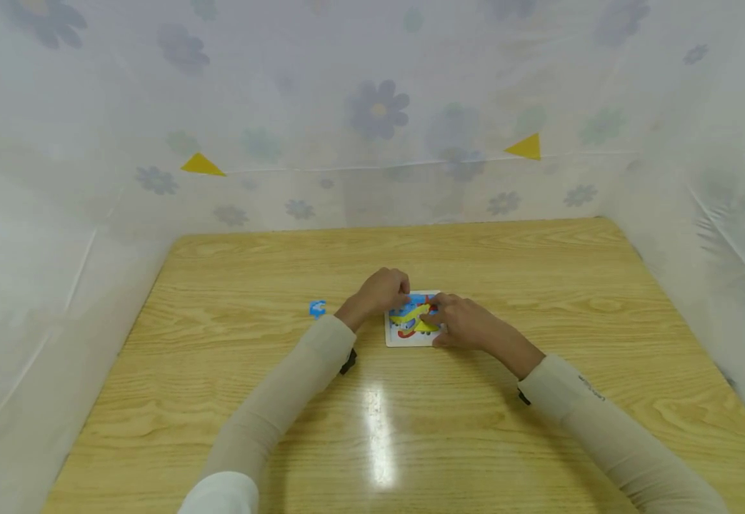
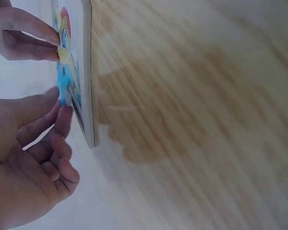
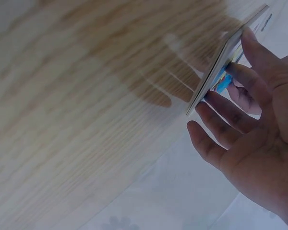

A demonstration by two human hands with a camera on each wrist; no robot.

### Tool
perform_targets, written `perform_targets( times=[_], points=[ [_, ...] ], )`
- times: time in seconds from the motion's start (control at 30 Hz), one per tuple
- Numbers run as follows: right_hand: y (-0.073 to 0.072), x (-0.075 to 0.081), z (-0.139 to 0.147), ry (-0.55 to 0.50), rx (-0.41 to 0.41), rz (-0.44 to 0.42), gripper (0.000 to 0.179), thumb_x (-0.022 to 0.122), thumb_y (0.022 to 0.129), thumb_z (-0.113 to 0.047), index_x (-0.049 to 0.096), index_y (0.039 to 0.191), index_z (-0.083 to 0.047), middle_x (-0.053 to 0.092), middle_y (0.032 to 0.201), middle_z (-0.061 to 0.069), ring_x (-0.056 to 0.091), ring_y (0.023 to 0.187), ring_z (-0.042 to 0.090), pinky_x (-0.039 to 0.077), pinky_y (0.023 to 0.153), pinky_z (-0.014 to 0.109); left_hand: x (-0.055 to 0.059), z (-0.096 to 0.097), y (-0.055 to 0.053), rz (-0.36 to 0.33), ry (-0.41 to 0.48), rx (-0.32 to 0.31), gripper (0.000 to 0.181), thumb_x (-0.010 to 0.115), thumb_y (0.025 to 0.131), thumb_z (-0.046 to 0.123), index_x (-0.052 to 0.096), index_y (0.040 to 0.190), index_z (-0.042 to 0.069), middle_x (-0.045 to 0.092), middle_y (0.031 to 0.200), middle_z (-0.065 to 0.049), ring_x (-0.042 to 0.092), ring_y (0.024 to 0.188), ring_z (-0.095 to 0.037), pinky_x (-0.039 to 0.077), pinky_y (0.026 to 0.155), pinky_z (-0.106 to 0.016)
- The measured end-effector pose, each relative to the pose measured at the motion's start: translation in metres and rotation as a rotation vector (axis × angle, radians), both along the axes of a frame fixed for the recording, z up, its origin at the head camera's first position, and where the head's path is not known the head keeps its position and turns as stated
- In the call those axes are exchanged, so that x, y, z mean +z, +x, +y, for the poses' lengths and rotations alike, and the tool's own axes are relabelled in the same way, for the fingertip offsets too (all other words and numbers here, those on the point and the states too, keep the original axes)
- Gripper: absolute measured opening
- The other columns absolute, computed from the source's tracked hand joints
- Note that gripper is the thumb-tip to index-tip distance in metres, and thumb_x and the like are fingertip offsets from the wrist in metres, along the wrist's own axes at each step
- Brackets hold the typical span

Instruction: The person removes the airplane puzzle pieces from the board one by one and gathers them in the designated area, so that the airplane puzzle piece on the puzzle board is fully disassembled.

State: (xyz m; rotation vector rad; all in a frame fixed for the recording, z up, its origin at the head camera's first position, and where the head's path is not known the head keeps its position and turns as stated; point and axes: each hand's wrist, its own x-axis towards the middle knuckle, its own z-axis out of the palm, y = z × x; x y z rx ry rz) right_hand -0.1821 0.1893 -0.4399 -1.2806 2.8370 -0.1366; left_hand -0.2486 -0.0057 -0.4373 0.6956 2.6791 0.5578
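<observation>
A small jigsaw puzzle board (image 1: 408, 341) with a white border and a yellow, red and blue aeroplane picture lies on the table. At its upper left my left hand (image 1: 381, 289) pinches a blue puzzle piece (image 2: 64, 88) between thumb and fingers; the piece stands tilted against the picture in the left wrist view. My right hand (image 1: 471, 325) is spread over the board's right side. Its thumb rests by the near edge, one finger presses on the picture, and others touch the far edge in the right wrist view. Part of the picture is hidden under the hands.
A loose blue puzzle piece (image 1: 317, 308) lies on the wooden table (image 1: 218, 400), left of the board. Pale flower-patterned sheeting (image 1: 321, 193) encloses the table's back and sides, with yellow triangles (image 1: 203, 165) stuck on it.
</observation>
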Motion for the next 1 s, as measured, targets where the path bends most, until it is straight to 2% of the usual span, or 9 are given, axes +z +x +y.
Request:
perform_targets(
  times=[0.17,0.5,0.8,1.0],
  points=[
    [-0.0006,-0.0015,-0.0001,0.001,0.018,0.026,0.049,0.080,0.072,-0.033,0.070,0.114,-0.010,0.061,0.111,0.019,0.059,0.094,0.026,0.053,0.072,0.035,-0.0024,-0.0003,-0.0014,0.033,0.042,0.026,0.013,0.058,0.094,0.017,0.067,0.086,0.011,0.064,0.087,-0.001,0.055,0.076,-0.013,0.045,0.067,-0.022],
    [0.0003,0.0000,-0.0007,-0.008,0.008,0.013,0.049,0.080,0.072,-0.034,0.070,0.114,-0.011,0.061,0.110,0.018,0.058,0.093,0.025,0.053,0.073,0.035,0.0003,-0.0030,-0.0033,-0.010,0.121,0.034,0.017,0.056,0.093,0.011,0.068,0.081,0.011,0.065,0.082,-0.002,0.055,0.072,-0.013,0.044,0.064,-0.021],
    [0.0008,-0.0005,-0.0009,-0.008,-0.001,0.000,0.049,0.080,0.072,-0.033,0.069,0.115,-0.011,0.061,0.113,0.019,0.058,0.096,0.027,0.053,0.074,0.037,0.0004,-0.0021,-0.0033,-0.012,0.117,0.044,0.015,0.057,0.092,0.012,0.070,0.083,0.011,0.067,0.085,-0.002,0.056,0.073,-0.013,0.046,0.065,-0.022],
    [0.0010,0.0002,-0.0019,0.007,-0.035,-0.037,0.053,0.079,0.075,-0.033,0.066,0.120,-0.009,0.059,0.120,0.021,0.058,0.103,0.029,0.053,0.080,0.039,0.0007,-0.0018,-0.0027,-0.007,0.111,0.043,0.014,0.057,0.090,0.010,0.070,0.083,0.011,0.067,0.086,-0.002,0.057,0.073,-0.013,0.047,0.066,-0.023]
  ],
)
